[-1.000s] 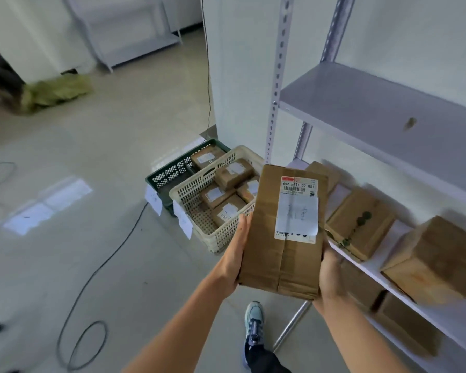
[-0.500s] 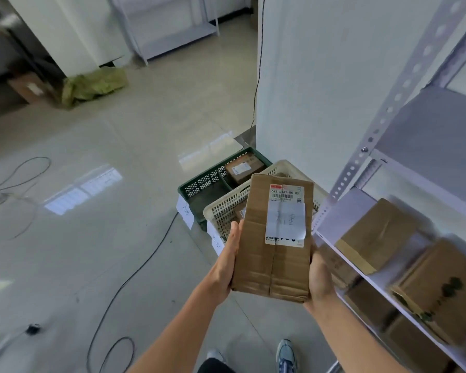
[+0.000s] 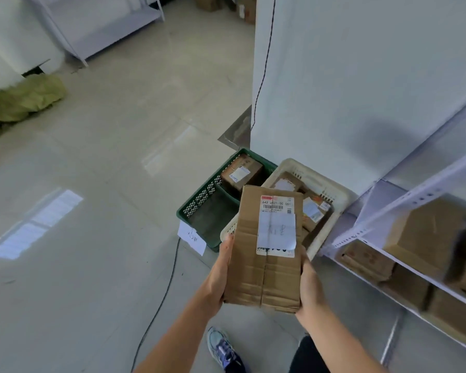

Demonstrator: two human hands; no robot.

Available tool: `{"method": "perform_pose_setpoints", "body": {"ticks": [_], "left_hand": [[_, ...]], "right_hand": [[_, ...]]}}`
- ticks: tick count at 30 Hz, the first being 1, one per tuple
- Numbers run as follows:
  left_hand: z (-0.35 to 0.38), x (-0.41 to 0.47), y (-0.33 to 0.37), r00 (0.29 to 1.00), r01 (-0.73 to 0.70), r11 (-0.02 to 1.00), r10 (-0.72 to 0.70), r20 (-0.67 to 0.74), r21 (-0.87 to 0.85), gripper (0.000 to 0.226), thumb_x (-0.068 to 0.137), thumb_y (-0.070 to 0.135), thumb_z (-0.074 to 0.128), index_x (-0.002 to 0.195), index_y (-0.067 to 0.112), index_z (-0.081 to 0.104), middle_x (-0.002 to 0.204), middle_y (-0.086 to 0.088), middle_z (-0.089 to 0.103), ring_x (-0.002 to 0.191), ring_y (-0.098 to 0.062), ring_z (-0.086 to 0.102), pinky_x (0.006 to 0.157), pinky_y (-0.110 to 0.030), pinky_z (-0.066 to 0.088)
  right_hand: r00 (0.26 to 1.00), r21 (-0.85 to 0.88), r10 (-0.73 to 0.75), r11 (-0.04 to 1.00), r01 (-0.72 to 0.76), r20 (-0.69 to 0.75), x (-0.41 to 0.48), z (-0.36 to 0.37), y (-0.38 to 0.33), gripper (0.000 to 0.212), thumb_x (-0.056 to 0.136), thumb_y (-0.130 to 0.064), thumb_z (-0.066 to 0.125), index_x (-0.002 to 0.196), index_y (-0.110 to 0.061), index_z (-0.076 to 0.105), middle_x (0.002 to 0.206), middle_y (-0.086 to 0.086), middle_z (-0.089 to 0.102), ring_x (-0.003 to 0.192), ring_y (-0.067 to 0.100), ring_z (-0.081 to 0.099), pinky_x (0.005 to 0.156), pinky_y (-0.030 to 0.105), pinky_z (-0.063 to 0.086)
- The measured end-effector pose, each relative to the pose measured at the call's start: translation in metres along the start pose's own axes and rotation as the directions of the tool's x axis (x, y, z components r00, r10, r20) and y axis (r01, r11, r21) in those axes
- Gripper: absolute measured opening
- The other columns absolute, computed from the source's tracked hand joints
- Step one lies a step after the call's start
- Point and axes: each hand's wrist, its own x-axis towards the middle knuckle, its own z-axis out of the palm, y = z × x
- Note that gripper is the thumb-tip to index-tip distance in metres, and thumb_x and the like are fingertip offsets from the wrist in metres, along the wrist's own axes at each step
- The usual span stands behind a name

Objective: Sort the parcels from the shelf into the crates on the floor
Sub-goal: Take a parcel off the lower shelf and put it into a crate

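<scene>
A flat brown cardboard parcel point(image 3: 256, 267) with a white label sits upright between my hands. My left hand point(image 3: 220, 273) grips its left edge and my right hand point(image 3: 308, 284) holds its lower right corner. The parcel hangs over the near rim of a cream crate point(image 3: 331, 189), which holds several small parcels. To the left stands a green crate point(image 3: 199, 208) with one brown box point(image 3: 240, 170) at its far end. The metal shelf point(image 3: 393, 208) on the right carries more brown parcels point(image 3: 425, 235).
A white wall panel point(image 3: 347, 90) rises right behind the crates. A black cable point(image 3: 159, 305) runs over the tiled floor from the green crate toward me. My shoe point(image 3: 223, 351) is below the parcel. A green sack point(image 3: 22, 100) lies far left, another shelf unit point(image 3: 105, 25) beyond it.
I have stepped closer to the crates and the view has swung left, so the shelf has slid toward the right edge. Both hands keep hold of the parcel.
</scene>
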Motion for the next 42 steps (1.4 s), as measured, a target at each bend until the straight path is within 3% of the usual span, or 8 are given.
{"method": "perform_pose_setpoints", "body": {"ticks": [5, 17, 22, 25, 29, 34, 38, 42], "left_hand": [[-0.069, 0.026, 0.032, 0.998, 0.066, 0.997, -0.066, -0.008, 0.036, 0.078, 0.096, 0.087, 0.023, 0.143, 0.041, 0.066, 0.137, -0.002, 0.076, 0.127, -0.031, 0.072, 0.115, -0.063, 0.050], [-0.175, 0.183, 0.127, 0.981, 0.168, 0.962, -0.184, 0.057, 0.214, 0.072, 0.091, 0.090, 0.030, 0.135, 0.051, 0.072, 0.137, 0.006, 0.076, 0.126, -0.021, 0.074, 0.110, -0.051, 0.057], [-0.196, 0.269, 0.157, 0.976, 0.178, 0.941, -0.207, 0.073, 0.289, 0.084, 0.090, 0.095, 0.037, 0.151, 0.042, 0.057, 0.140, 0.008, 0.074, 0.127, -0.018, 0.073, 0.108, -0.047, 0.059], [-0.204, 0.322, 0.172, 0.959, 0.196, 0.916, -0.254, 0.127, 0.351, 0.083, 0.092, 0.093, 0.033, 0.149, 0.041, 0.062, 0.139, 0.006, 0.075, 0.127, -0.019, 0.073, 0.107, -0.045, 0.058], [-0.216, 0.406, 0.186, 0.924, 0.222, 0.883, -0.326, 0.201, 0.413, 0.085, 0.095, 0.091, 0.029, 0.153, 0.037, 0.060, 0.143, 0.000, 0.073, 0.131, -0.025, 0.071, 0.098, -0.039, 0.064], [-0.217, 0.526, 0.188, 0.885, 0.218, 0.791, -0.407, 0.225, 0.572, 0.094, 0.079, 0.103, 0.028, 0.149, 0.048, 0.059, 0.139, 0.006, 0.075, 0.130, -0.027, 0.068, 0.119, -0.063, 0.037], [-0.213, 0.615, 0.177, 0.876, 0.215, 0.747, -0.433, 0.214, 0.629, 0.104, 0.068, 0.104, 0.033, 0.152, 0.047, 0.055, 0.142, 0.005, 0.073, 0.130, -0.029, 0.067, 0.114, -0.064, 0.043], [-0.211, 0.686, 0.158, 0.870, 0.232, 0.733, -0.451, 0.201, 0.639, 0.091, 0.084, 0.100, 0.034, 0.157, 0.047, 0.048, 0.147, 0.002, 0.068, 0.132, -0.032, 0.065, 0.113, -0.071, 0.044]], "right_hand": [[0.989, 0.047, 0.106, 0.994, -0.102, -0.101, 0.031, 0.066, 0.023, 0.050, 0.104, -0.066, 0.042, 0.102, -0.040, 0.084, 0.110, 0.007, 0.082, 0.095, 0.024, 0.080, 0.066, 0.038, 0.066], [0.972, 0.236, 0.137, 0.967, -0.090, -0.192, 0.186, 0.178, 0.020, 0.051, 0.101, -0.071, 0.045, 0.106, -0.038, 0.083, 0.112, 0.008, 0.082, 0.098, 0.027, 0.080, 0.068, 0.040, 0.066], [0.952, 0.225, 0.060, 0.974, 0.010, -0.300, 0.271, 0.197, 0.014, 0.040, 0.106, -0.057, 0.047, 0.126, -0.029, 0.067, 0.126, 0.017, 0.073, 0.115, 0.035, 0.072, 0.100, 0.064, 0.057], [0.941, 0.234, 0.030, 0.971, 0.053, -0.336, 0.318, 0.205, 0.007, 0.033, 0.103, -0.056, 0.052, 0.112, -0.030, 0.071, 0.121, 0.020, 0.073, 0.105, 0.031, 0.075, 0.098, 0.062, 0.058], [0.919, 0.328, 0.082, 0.943, 0.053, -0.386, 0.388, 0.205, 0.015, 0.044, 0.100, -0.066, 0.053, 0.123, -0.030, 0.065, 0.124, 0.016, 0.075, 0.114, 0.038, 0.073, 0.098, 0.064, 0.058], [0.868, 0.317, 0.089, 0.945, 0.081, -0.488, 0.483, 0.194, 0.033, 0.066, 0.094, -0.083, 0.044, 0.139, -0.040, 0.067, 0.132, -0.001, 0.076, 0.125, 0.027, 0.070, 0.113, 0.058, 0.050], [0.824, 0.303, 0.084, 0.947, 0.109, -0.560, 0.558, 0.180, 0.048, 0.076, 0.086, -0.090, 0.044, 0.142, -0.044, 0.064, 0.141, -0.005, 0.070, 0.136, 0.025, 0.061, 0.122, 0.058, 0.040], [0.807, 0.281, 0.048, 0.948, 0.149, -0.588, 0.619, 0.166, 0.060, 0.076, 0.087, -0.091, 0.040, 0.143, -0.045, 0.063, 0.141, -0.007, 0.070, 0.134, 0.021, 0.063, 0.120, 0.054, 0.043]]}}
